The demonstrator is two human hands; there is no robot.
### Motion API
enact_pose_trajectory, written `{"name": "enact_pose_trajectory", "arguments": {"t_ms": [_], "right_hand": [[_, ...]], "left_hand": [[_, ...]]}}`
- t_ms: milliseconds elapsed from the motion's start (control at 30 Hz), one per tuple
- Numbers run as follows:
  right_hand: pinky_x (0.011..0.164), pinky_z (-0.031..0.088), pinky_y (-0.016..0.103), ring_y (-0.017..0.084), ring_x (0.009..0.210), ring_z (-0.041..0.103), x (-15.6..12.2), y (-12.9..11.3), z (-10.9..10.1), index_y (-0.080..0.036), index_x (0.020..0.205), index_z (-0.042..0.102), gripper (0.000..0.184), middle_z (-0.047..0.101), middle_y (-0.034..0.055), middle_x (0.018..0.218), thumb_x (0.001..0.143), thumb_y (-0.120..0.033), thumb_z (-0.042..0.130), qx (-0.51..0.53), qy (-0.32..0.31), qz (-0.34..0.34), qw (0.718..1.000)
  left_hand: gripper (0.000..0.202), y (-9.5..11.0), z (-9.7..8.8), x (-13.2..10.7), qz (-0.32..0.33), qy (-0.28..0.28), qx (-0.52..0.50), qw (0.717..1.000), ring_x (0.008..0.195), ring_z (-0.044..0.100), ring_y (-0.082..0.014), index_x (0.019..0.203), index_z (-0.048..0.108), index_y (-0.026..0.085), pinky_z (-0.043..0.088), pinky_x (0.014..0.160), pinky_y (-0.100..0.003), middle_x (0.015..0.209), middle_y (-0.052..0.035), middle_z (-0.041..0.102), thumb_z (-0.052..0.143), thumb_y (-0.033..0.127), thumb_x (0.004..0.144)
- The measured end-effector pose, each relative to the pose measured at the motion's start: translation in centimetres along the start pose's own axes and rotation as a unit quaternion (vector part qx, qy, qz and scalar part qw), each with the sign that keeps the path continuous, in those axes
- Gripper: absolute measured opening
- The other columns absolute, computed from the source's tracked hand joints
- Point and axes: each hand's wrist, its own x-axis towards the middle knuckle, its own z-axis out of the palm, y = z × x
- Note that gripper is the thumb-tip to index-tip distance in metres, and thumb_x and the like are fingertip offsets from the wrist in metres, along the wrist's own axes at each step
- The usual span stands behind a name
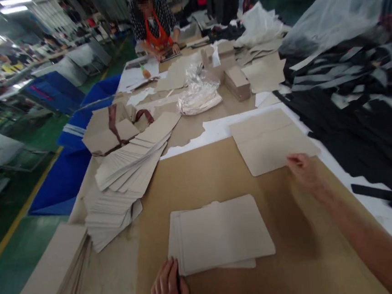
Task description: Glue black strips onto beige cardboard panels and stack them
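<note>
My right hand (pixel 303 169) pinches the near edge of a grey-beige cardboard sheet (pixel 270 136), close to its right corner. The sheet has a line running across it and lies at the back right of the brown board (pixel 198 174). Nearer to me is a small, uneven stack of cardboard pieces with rounded corners (pixel 224 231). At the stack's near left corner rests my left hand (pixel 169 286), fingers stretched out and the tips at the cardboard edge. It is open, with its lower part cut off by the frame.
Fanned cardboard pieces (pixel 132 166) and another pile (pixel 58 264) lie along the left. A tied bundle (pixel 108 129) stands behind them. Black strips (pixel 352 124) cover the right side. A co-worker in an orange apron (pixel 158 31) stands at the far end. Blue bins (pixel 61 177) flank the table.
</note>
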Motion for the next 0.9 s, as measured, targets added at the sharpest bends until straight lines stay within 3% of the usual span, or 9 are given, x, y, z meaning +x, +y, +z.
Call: {"name": "enact_pose_trajectory", "arguments": {"t_ms": [67, 100, 167, 233, 333, 500, 633, 700, 900], "right_hand": [[0.080, 0.052, 0.034, 0.021, 0.086, 0.063, -5.5, -1.0, 1.5, -0.022, 0.105, 0.066, 0.032, 0.067, 0.0077, 0.102, 0.082, -0.041, 0.056, 0.054, -0.138, -0.075, 0.986], [0.078, 0.052, 0.034, 0.020, 0.083, 0.062, -8.1, -1.5, 2.3, -0.022, 0.108, 0.065, 0.034, 0.067, 0.0078, 0.101, 0.082, -0.043, 0.057, 0.071, -0.178, -0.103, 0.976], [0.081, 0.052, 0.037, 0.023, 0.091, 0.062, -12.3, -2.6, 3.7, -0.024, 0.119, 0.061, 0.042, 0.064, 0.0093, 0.109, 0.083, -0.045, 0.058, 0.067, -0.208, -0.144, 0.965], [0.090, 0.048, 0.043, 0.027, 0.103, 0.058, -14.7, -3.6, 4.8, -0.023, 0.124, 0.058, 0.049, 0.062, 0.0113, 0.116, 0.081, -0.044, 0.062, 0.022, -0.197, -0.170, 0.965], [0.095, 0.044, 0.048, 0.031, 0.109, 0.055, -15.8, -4.7, 5.7, -0.019, 0.123, 0.058, 0.050, 0.061, 0.0133, 0.116, 0.077, -0.037, 0.066, -0.036, -0.170, -0.174, 0.969], [0.086, 0.047, 0.040, 0.025, 0.096, 0.058, -16.0, -4.7, 6.0, -0.021, 0.113, 0.059, 0.037, 0.063, 0.0088, 0.104, 0.077, -0.029, 0.064, 0.005, -0.166, -0.153, 0.974], [0.075, 0.046, 0.035, 0.022, 0.082, 0.056, -16.5, -4.2, 6.2, -0.022, 0.087, 0.059, 0.014, 0.062, 0.0053, 0.087, 0.076, -0.030, 0.063, 0.045, -0.139, -0.166, 0.975], [0.072, 0.044, 0.035, 0.021, 0.077, 0.054, -16.9, -4.4, 6.1, -0.022, 0.073, 0.054, 0.012, 0.060, 0.0043, 0.078, 0.077, -0.031, 0.062, 0.066, -0.135, -0.167, 0.975], [0.071, 0.046, 0.031, 0.019, 0.076, 0.058, -16.9, -5.5, 3.3, -0.022, 0.072, 0.051, 0.022, 0.063, 0.0030, 0.080, 0.078, -0.039, 0.063, 0.267, -0.151, -0.027, 0.951]], "left_hand": [[0.041, 0.3, -0.4, 0.1, 0.014, -0.004, 0.014, 1.000, 0.128, 0.046, -0.0272, 0.128, 0.052, 0.013, 0.035, 0.107, -0.043, 0.133, -0.0150, 0.055, 0.048, 0.018, 0.088], [0.042, 0.5, -0.6, 0.2, 0.018, -0.008, 0.021, 1.000, 0.128, 0.045, -0.0274, 0.129, 0.051, 0.013, 0.035, 0.107, -0.043, 0.133, -0.0153, 0.055, 0.048, 0.018, 0.088], [0.041, 0.8, -0.9, 0.5, 0.033, 0.008, 0.032, 0.999, 0.126, 0.047, -0.0272, 0.128, 0.051, 0.013, 0.037, 0.104, -0.043, 0.131, -0.0150, 0.056, 0.048, 0.018, 0.088], [0.039, 0.9, -0.9, 0.6, 0.050, 0.034, 0.040, 0.997, 0.122, 0.049, -0.0272, 0.126, 0.052, 0.014, 0.039, 0.101, -0.043, 0.128, -0.0137, 0.057, 0.048, 0.019, 0.087], [0.038, 0.8, -0.8, 0.7, 0.068, 0.062, 0.046, 0.995, 0.119, 0.051, -0.0267, 0.124, 0.052, 0.015, 0.042, 0.098, -0.042, 0.126, -0.0125, 0.059, 0.048, 0.020, 0.087], [0.038, 0.8, -0.9, 0.6, 0.064, 0.061, 0.045, 0.995, 0.118, 0.053, -0.0260, 0.124, 0.052, 0.016, 0.043, 0.097, -0.042, 0.125, -0.0116, 0.060, 0.047, 0.020, 0.087], [0.040, 0.7, -0.8, 0.5, 0.055, 0.050, 0.037, 0.997, 0.121, 0.052, -0.0256, 0.126, 0.051, 0.017, 0.042, 0.100, -0.042, 0.126, -0.0112, 0.060, 0.049, 0.019, 0.086], [0.040, 0.4, -0.6, 0.4, 0.050, 0.051, 0.033, 0.997, 0.121, 0.053, -0.0252, 0.126, 0.052, 0.017, 0.042, 0.100, -0.042, 0.127, -0.0110, 0.060, 0.049, 0.020, 0.085], [0.050, -0.9, 1.0, 0.1, 0.062, 0.100, 0.024, 0.993, 0.111, 0.061, -0.0267, 0.133, 0.048, 0.024, 0.050, 0.090, -0.043, 0.123, -0.0106, 0.064, 0.049, 0.025, 0.083]]}}
